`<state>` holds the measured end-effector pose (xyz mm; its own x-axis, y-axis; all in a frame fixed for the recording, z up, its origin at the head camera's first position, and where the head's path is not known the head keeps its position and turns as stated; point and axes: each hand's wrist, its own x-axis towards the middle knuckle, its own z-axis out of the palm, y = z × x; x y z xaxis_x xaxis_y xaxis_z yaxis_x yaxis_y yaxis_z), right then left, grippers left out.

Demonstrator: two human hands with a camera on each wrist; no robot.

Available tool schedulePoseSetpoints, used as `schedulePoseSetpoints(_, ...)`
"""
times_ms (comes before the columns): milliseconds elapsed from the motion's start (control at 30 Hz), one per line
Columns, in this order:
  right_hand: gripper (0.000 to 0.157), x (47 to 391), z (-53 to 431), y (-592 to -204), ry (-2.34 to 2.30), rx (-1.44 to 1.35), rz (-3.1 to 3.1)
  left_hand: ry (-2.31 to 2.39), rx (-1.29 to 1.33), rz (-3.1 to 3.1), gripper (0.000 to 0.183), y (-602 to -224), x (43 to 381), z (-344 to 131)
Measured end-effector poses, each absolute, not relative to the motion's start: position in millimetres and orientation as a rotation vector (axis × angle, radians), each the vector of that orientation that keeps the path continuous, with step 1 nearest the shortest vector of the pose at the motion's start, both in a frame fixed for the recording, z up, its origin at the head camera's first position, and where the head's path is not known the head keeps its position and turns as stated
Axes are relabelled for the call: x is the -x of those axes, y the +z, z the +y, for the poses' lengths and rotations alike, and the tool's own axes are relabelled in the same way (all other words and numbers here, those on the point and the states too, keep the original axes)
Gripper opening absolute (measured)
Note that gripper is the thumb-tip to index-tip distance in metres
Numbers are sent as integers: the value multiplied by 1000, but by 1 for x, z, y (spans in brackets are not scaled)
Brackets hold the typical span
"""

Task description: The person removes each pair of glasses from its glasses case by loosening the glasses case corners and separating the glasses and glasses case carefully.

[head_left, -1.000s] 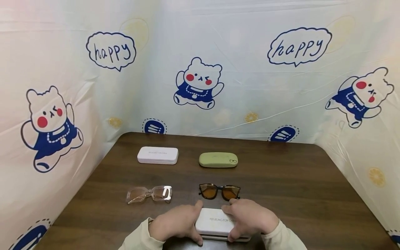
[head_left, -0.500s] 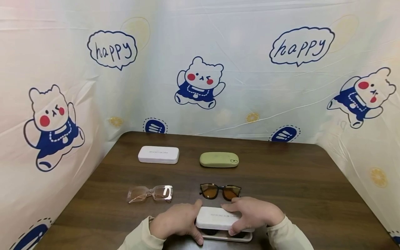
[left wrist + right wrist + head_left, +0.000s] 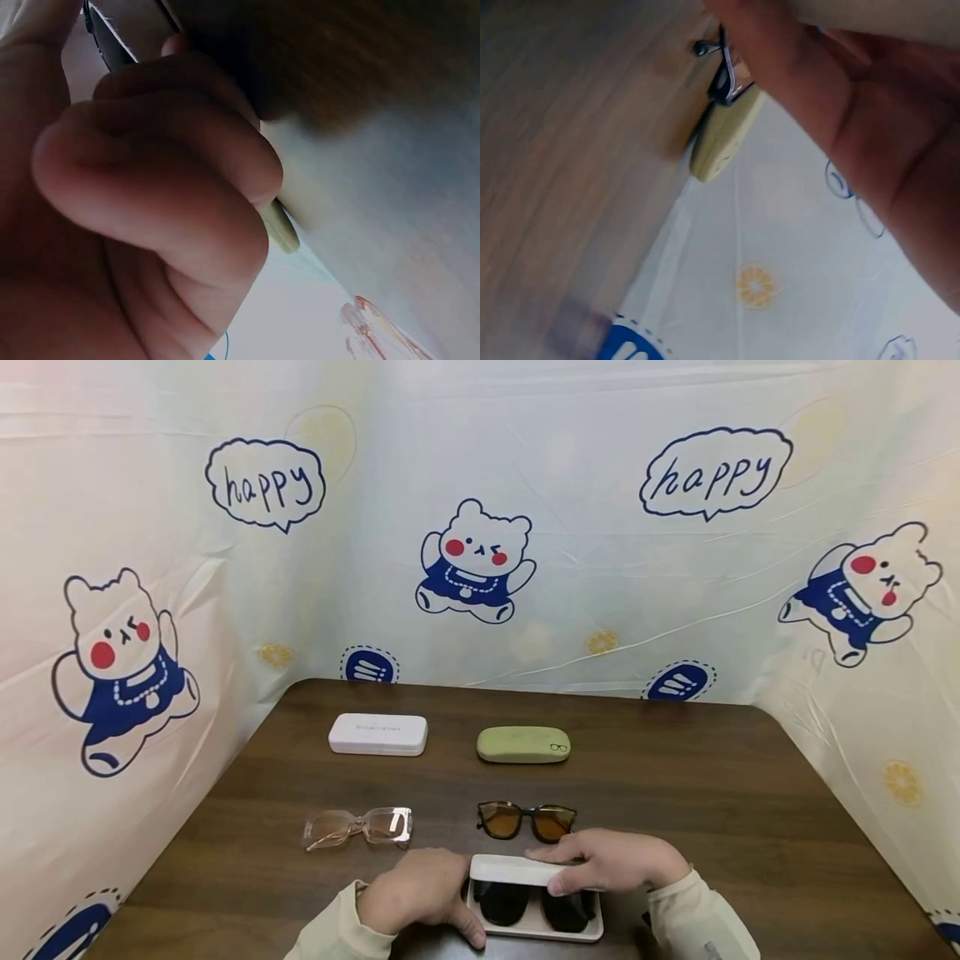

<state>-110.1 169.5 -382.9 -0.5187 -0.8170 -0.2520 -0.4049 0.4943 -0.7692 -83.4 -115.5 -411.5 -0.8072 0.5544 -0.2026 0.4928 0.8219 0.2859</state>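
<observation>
A white glasses case (image 3: 536,933) lies near the table's front edge with its lid (image 3: 498,869) tipped up toward the back. Inside rest dark-lensed sunglasses (image 3: 504,905). My left hand (image 3: 415,889) holds the case's left end, thumb at the front corner; its curled fingers (image 3: 165,172) fill much of the left wrist view. My right hand (image 3: 622,860) holds the lid's right part between thumb and fingers, and covers that end of it. Just behind the lid sit black-framed sunglasses with amber lenses (image 3: 506,820), close to the right fingertips.
Clear-framed glasses (image 3: 330,828) lie left of the amber pair on the brown table (image 3: 712,793). Farther back are a second white glasses case (image 3: 378,735) and a green glasses case (image 3: 523,745), both closed. A printed curtain (image 3: 585,577) surrounds the table's back and sides.
The case's lid has swung up and back under my right hand, uncovering the dark sunglasses. My left hand has stayed at the case's left end.
</observation>
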Motion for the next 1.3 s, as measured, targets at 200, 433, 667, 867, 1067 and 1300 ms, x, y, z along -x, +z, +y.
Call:
schedulePoseSetpoints(200, 40, 119, 176, -392, -1053, 1019, 2006, 218, -776, 2730, 60, -409, 83, -114)
schedulePoseSetpoints(433, 35, 113, 173, -383, -1025, 938, 2141, 191, -773, 2709, 60, -411, 86, -114)
schedulePoseSetpoints(667, 17, 97, 156, -368, -915, 886, 2462, 174, -770, 2702, 60, -411, 86, -114)
schedulePoseSetpoints(867, 21, 82, 141, -362, -844, 1128, 2670, 198, -781, 2691, 60, -412, 86, -114)
schedulePoseSetpoints(1067, 14, 64, 133, -358, -602, 1159, 2792, 221, -784, 2680, 60, -412, 86, -113)
schedulePoseSetpoints(1300, 31, 44, 101, -372, 52, 835, 2975, 230, -789, 2692, 59, -411, 86, -114)
